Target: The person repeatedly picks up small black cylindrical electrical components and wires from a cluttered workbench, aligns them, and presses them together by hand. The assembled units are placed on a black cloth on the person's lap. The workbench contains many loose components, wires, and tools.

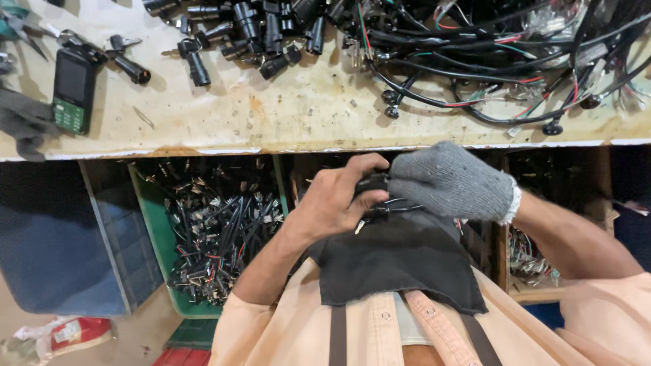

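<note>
My bare left hand [336, 200] and my right hand [451, 179], in a grey knit glove, meet over my lap and together grip a small black connector part [373, 183] with thin wires trailing from it. Most of the part is hidden by my fingers. A black cloth [397, 261] lies on my lap just below both hands. Both hands are below the front edge of the worn cream workbench [271, 115].
A green bin [152, 234] of short wired connectors sits under the bench at left. On the bench lie black cylindrical plugs [251, 30], a tangle of black cable harnesses [488, 47], a small keypad phone [73, 88] and a grey glove [24, 122].
</note>
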The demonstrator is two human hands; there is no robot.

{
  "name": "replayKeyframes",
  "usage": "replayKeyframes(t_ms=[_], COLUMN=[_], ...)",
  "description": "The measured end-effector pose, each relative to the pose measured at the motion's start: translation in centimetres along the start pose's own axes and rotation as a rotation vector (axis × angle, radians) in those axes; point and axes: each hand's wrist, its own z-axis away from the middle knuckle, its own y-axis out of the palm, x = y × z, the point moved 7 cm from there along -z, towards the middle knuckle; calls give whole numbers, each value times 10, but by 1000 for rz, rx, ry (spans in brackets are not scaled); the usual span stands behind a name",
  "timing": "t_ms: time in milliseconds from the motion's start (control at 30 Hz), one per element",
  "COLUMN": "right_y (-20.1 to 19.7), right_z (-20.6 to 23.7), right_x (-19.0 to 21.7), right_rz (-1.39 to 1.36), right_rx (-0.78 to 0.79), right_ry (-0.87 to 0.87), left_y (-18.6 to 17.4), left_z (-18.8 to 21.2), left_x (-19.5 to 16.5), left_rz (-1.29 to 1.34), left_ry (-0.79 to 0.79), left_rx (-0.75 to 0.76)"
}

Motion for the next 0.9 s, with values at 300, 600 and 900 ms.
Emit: replayKeyframes(t_ms=[300,600,900], right_y=[27,-38,-118], right_z=[1,-45,17], right_x=[-6,33,13], right_rz=[179,817,-488], right_rx=[111,-347,-921], right_ry=[117,-279,-440], left_y=[46,2,-81], left_z=[14,-12,-90], left_x=[28,2,63], left_rz=[-408,-512,-1042], left_ry=[57,217,-79], left_rx=[474,72,-566])
